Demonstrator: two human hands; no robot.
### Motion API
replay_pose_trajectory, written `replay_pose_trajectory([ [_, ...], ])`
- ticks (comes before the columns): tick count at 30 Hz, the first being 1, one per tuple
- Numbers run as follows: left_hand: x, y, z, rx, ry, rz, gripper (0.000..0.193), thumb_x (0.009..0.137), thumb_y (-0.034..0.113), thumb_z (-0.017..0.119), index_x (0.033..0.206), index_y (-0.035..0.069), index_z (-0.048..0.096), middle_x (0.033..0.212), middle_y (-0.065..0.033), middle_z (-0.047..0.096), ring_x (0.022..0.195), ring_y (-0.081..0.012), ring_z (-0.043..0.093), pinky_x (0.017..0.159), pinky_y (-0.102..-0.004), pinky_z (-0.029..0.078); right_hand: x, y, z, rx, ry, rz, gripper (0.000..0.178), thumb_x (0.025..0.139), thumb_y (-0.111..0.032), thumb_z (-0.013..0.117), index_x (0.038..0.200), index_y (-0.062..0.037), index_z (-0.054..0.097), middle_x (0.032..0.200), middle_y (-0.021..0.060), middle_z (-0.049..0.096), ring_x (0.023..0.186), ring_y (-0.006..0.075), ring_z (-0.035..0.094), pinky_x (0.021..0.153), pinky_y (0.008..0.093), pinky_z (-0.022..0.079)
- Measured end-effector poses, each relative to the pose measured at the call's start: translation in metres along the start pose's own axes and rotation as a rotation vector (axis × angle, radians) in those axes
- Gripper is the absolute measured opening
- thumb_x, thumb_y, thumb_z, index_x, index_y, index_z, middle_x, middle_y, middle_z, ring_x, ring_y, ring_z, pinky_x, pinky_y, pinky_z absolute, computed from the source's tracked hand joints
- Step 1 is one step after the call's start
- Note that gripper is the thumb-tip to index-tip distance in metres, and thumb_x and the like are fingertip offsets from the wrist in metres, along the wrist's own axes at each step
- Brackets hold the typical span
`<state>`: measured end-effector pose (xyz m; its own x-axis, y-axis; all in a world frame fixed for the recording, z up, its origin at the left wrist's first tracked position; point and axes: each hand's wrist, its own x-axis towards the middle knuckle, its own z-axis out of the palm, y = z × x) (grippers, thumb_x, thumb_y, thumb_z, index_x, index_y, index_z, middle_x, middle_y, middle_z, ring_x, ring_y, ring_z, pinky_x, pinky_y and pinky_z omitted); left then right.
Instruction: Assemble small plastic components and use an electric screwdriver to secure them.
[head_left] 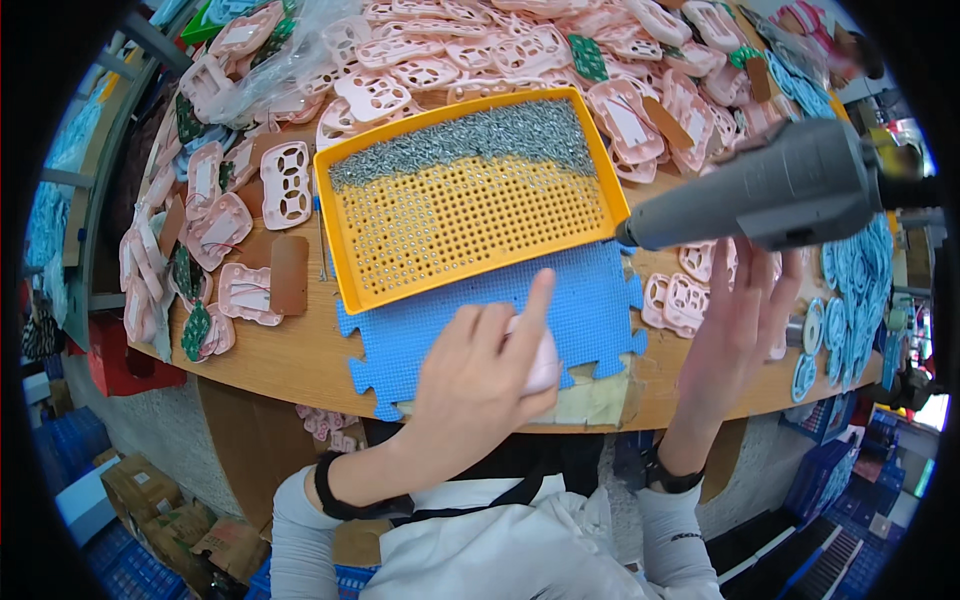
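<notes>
Pink plastic piece (545, 365), and it's right in front of the yellow tray (450, 280)! Biggest first: the wooden table (300, 354) spreads out all round the tray, the blue mat (400, 340) shows along its near side, and the grey power driver (760, 195) slants in from the right, tip looking close to the tray's near right corner. Now that piece: mostly covered, but it looks light, stiff and smooth, maybe a touch slippery, and its rounded side edges seem the place to hold. Here's the left hand (480, 365) on the tray's near side, back upward, thumb and curled fingers apparently clasping the piece, index finger stretched toward the tray! Out to the tray's right, the right hand (735, 320) is raised, fingers long, meeting the driver's outline; blurred, fingertips hidden, so whether it grips the driver I cannot tell.
</notes>
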<state>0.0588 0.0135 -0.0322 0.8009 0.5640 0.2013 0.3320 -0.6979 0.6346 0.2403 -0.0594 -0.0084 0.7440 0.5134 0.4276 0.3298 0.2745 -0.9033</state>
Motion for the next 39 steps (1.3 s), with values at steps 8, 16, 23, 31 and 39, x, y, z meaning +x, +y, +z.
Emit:
replay_pose_trajectory([
  [8, 0.006, -0.021, 0.026, 0.157, -0.074, 0.202, 0.058, 0.075, 0.017, 0.062, 0.129, 0.005, 0.047, 0.131, -0.0117, 0.046, 0.118, -0.0269, 0.046, 0.093, -0.0385, 0.04, 0.038, 0.024, 0.04, 0.164, -0.282, 0.113, 0.085, 0.082, -0.066, 0.051, 0.129, 0.0012, 0.029, 0.066, 0.0069, 0.052, 0.059, 0.0161, 0.053, 0.055, 0.0286, 0.046],
  [16, -0.003, -0.05, 0.008, 0.197, -0.137, 0.367, 0.041, 0.077, 0.016, 0.052, 0.117, 0.004, 0.057, 0.128, -0.007, 0.052, 0.114, -0.0233, 0.05, 0.094, -0.0327, 0.041, 0.048, -0.02, 0.099, 0.471, -0.413, -0.012, 0.064, 0.079, -0.063, 0.056, 0.106, -0.0062, 0.044, 0.059, 0.0012, 0.046, 0.044, 0.0112, 0.045, 0.044, 0.0222, 0.038],
  [23, -0.012, -0.057, 0.017, 0.098, -0.193, 0.461, 0.048, 0.077, 0.017, 0.048, 0.117, -0.009, 0.055, 0.124, -0.0156, 0.055, 0.117, -0.0235, 0.052, 0.106, -0.0335, 0.034, 0.036, 0.005, 0.15, 0.329, -0.816, -0.12, 0.058, 0.078, -0.057, 0.062, 0.104, -0.0108, 0.039, 0.065, 0.005, 0.055, 0.046, 0.0155, 0.053, 0.042, 0.0251, 0.044],
  [31, -0.009, -0.062, 0.007, -0.122, -0.155, 0.388, 0.047, 0.073, 0.018, 0.049, 0.11, -0.008, 0.061, 0.122, -0.0178, 0.057, 0.12, -0.0255, 0.05, 0.108, -0.0356, 0.031, 0.046, 0.015, 0.152, 0.372, -1.033, -0.018, 0.045, 0.072, 0.001, 0.068, 0.097, -0.0081, 0.032, 0.067, 0.0161, 0.059, 0.051, 0.0304, 0.059, 0.046, 0.0389, 0.049],
  [39, -0.01, -0.062, 0.008, -0.098, -0.164, 0.397, 0.047, 0.072, 0.018, 0.049, 0.109, -0.008, 0.061, 0.121, -0.0178, 0.057, 0.12, -0.0258, 0.05, 0.11, -0.0363, 0.029, 0.044, 0.019, 0.155, 0.358, -1.069, -0.032, 0.043, 0.072, 0.003, 0.066, 0.096, -0.0073, 0.032, 0.068, 0.0181, 0.06, 0.051, 0.032, 0.059, 0.049, 0.041, 0.05],
])
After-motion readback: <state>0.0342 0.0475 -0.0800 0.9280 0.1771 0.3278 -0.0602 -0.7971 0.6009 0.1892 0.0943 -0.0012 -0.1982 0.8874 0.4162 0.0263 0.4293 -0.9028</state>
